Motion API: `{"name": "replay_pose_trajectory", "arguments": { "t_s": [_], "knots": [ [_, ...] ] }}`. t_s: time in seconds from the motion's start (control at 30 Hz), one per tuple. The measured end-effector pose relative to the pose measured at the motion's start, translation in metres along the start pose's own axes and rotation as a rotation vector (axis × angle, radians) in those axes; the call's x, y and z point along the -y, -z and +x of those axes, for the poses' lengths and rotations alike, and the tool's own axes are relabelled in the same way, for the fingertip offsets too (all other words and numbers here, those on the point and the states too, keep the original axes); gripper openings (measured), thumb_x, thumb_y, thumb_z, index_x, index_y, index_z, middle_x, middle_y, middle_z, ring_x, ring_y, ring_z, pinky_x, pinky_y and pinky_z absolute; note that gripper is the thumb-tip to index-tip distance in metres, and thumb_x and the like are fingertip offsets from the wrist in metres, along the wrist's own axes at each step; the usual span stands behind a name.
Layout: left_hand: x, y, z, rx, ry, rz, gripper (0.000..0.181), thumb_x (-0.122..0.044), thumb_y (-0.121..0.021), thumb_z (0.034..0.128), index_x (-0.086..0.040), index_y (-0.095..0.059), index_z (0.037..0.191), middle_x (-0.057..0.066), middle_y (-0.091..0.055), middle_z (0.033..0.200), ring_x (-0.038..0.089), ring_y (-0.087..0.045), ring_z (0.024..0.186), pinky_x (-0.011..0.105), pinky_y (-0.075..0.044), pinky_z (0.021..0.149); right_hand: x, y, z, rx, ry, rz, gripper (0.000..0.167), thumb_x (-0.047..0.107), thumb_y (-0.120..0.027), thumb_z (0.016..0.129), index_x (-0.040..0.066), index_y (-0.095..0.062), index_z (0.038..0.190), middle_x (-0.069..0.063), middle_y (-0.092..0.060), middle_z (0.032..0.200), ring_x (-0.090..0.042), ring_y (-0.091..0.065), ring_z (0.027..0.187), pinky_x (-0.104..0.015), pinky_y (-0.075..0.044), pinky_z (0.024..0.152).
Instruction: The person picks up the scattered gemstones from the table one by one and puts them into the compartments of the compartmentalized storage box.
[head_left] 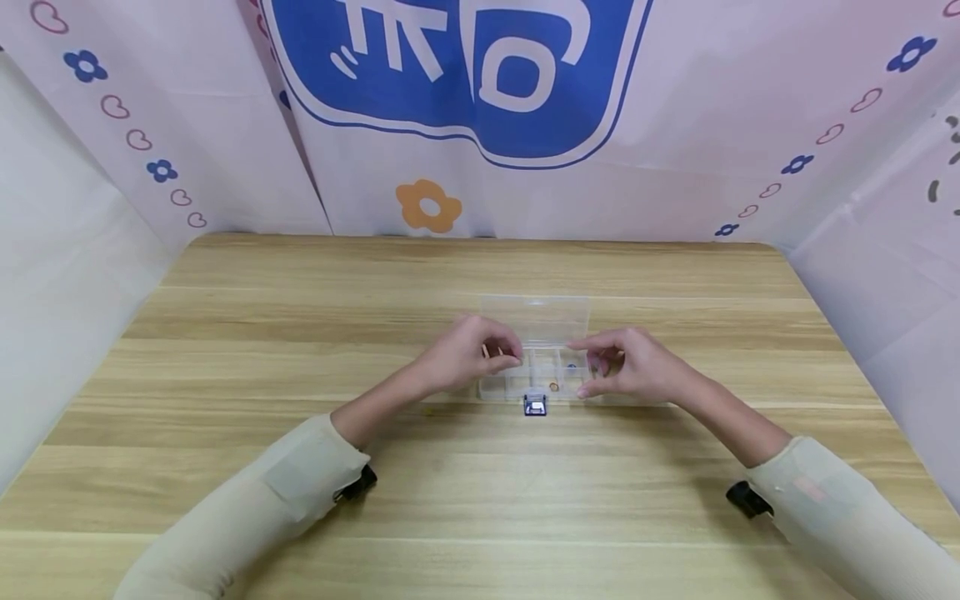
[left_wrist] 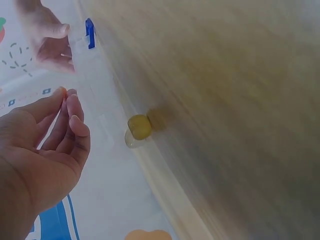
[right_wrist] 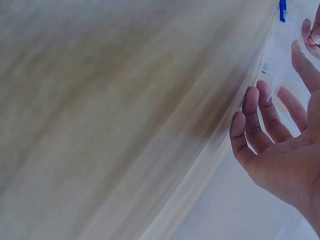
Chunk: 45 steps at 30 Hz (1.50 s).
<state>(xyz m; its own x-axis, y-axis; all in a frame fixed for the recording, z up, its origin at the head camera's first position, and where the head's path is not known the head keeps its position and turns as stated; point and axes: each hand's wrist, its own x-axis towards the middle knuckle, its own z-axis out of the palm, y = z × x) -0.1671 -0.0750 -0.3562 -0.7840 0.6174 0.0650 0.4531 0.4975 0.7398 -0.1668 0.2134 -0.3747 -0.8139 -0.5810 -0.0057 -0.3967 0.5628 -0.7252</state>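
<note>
- Thumb and fingertips meet in a narrow pinch on the left hand (head_left: 483,354), above the box; what they may hold is too small to tell.
- The right hand (head_left: 626,362) spreads thumb and forefinger wide at the box's right end.
- The clear box (head_left: 517,388) sits between the hands, its lid (head_left: 555,315) raised beyond them.
- Right of the pinch, an orange piece (head_left: 553,387) and a blue piece (head_left: 572,367) lie in separate compartments.
- Nearer the wearer, a blue latch (head_left: 535,407).
- Near the left hand, an amber bead (left_wrist: 139,127).
</note>
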Motion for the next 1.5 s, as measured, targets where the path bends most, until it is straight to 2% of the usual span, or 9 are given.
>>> {"name": "replay_pose_trajectory", "arguments": {
  "t_s": [0.4,0.7,0.97,1.5],
  "knots": [
    [-0.0021,-0.0043,0.0028,0.027,0.0,0.017,0.005,-0.001,-0.074,0.0942,-0.003,-0.077,0.091,0.005,-0.074,0.086,0.009,-0.062,0.076,0.021,-0.052,0.069,-0.0004,0.0002,0.0001,0.006,-0.007,0.007,0.062,0.012,-0.094,0.076,-0.004,-0.068,0.13,-0.005,-0.064,0.085,-0.02,-0.058,0.076,-0.026,-0.054,0.065],
    [-0.0017,-0.0064,0.0034,0.027,-0.019,0.026,0.003,-0.003,-0.077,0.0932,-0.002,-0.077,0.09,0.003,-0.074,0.085,0.008,-0.062,0.073,0.02,-0.051,0.064,-0.0003,0.0006,0.0003,0.006,-0.007,0.013,0.062,0.011,-0.094,0.075,-0.004,-0.068,0.13,-0.005,-0.064,0.085,-0.02,-0.058,0.076,-0.026,-0.054,0.065],
    [-0.0029,-0.0056,0.0034,0.041,-0.007,0.033,0.005,-0.004,-0.077,0.0933,-0.001,-0.077,0.09,0.003,-0.074,0.085,0.008,-0.061,0.072,0.02,-0.051,0.063,-0.0001,0.0007,0.0001,0.01,-0.017,0.013,0.063,0.012,-0.094,0.076,-0.005,-0.068,0.13,-0.005,-0.064,0.084,-0.019,-0.057,0.075,-0.025,-0.052,0.064],
    [-0.0018,-0.0041,0.0017,0.04,0.002,0.052,0.004,0.002,-0.076,0.0918,-0.002,-0.078,0.092,0.004,-0.074,0.086,0.01,-0.062,0.075,0.021,-0.052,0.068,0.0006,0.0011,0.0,0.011,-0.018,-0.001,0.062,0.013,-0.093,0.076,-0.004,-0.068,0.131,-0.004,-0.064,0.084,-0.022,-0.057,0.076,-0.025,-0.051,0.063]
  ]
}}
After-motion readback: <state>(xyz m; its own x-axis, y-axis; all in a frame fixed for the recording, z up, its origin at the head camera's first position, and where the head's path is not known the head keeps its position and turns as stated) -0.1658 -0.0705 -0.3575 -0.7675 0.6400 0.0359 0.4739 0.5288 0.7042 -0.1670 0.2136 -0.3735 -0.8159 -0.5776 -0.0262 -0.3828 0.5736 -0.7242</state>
